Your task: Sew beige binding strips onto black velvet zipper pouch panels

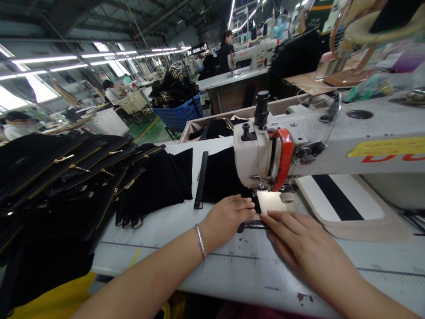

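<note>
A black fabric piece (221,175) lies on the sewing machine table, its right end under the head of the sewing machine (252,153). My left hand (229,215) rests flat on its near right edge, fingers stretched toward the needle area. A silver bracelet (200,241) circles that wrist. My right hand (299,235) lies just right of the fabric's end, fingers extended, fingertips beside a lit pale plate (270,201). Between the hands is a short dark bar (254,225), which the right fingertips partly cover. A dark zipper strip (201,179) edges the fabric's left end.
Black pieces with gold zippers (76,166) are heaped at the left. A cream panel with a black stripe (338,197) lies under the machine arm. Behind stand a box (189,128), a blue crate (179,110) and other sewing stations with people (226,53).
</note>
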The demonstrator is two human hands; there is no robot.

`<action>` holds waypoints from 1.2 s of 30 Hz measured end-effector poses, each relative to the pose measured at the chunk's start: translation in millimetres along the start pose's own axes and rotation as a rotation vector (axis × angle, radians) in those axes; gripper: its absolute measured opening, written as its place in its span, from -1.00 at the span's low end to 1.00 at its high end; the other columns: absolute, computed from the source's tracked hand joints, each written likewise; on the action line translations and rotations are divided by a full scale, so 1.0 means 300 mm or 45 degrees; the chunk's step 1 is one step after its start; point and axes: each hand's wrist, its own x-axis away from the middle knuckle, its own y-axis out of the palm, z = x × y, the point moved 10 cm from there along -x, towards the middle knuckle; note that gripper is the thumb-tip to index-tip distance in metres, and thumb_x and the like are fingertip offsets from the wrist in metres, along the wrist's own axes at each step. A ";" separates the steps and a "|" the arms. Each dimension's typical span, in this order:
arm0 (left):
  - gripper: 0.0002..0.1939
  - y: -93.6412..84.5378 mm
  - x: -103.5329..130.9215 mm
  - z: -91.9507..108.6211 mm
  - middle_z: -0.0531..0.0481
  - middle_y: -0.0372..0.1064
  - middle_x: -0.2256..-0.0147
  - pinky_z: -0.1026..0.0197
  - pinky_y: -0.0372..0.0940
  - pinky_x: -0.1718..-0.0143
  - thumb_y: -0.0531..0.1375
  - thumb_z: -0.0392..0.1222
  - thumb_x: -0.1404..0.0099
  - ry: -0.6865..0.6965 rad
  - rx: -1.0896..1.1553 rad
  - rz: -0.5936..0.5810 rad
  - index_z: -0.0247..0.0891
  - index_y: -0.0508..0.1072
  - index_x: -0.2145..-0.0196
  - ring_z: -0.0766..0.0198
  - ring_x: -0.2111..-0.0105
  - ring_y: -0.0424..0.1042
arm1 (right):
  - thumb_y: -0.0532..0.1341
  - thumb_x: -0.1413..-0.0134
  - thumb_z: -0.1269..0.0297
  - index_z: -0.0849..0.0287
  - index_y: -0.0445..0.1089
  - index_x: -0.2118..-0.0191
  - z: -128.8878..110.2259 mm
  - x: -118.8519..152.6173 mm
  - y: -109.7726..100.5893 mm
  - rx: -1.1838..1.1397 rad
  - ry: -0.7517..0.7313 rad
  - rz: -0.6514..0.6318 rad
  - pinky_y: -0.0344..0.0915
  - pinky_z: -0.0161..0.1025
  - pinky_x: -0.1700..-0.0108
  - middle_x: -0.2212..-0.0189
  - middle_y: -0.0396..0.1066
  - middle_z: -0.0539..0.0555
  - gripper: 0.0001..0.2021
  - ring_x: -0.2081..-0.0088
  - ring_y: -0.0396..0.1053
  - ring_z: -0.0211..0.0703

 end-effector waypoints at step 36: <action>-0.73 -0.030 -0.055 -0.146 -0.05 0.43 0.08 0.16 0.30 -0.04 0.07 -0.42 -0.34 -0.312 0.018 0.183 -0.26 0.47 0.09 0.25 0.04 0.38 | 0.06 -0.25 0.22 0.14 0.28 -0.12 0.076 -0.027 -0.040 0.069 0.023 0.085 0.24 -0.04 -0.11 -0.04 0.32 0.11 -0.64 -0.05 0.27 -0.09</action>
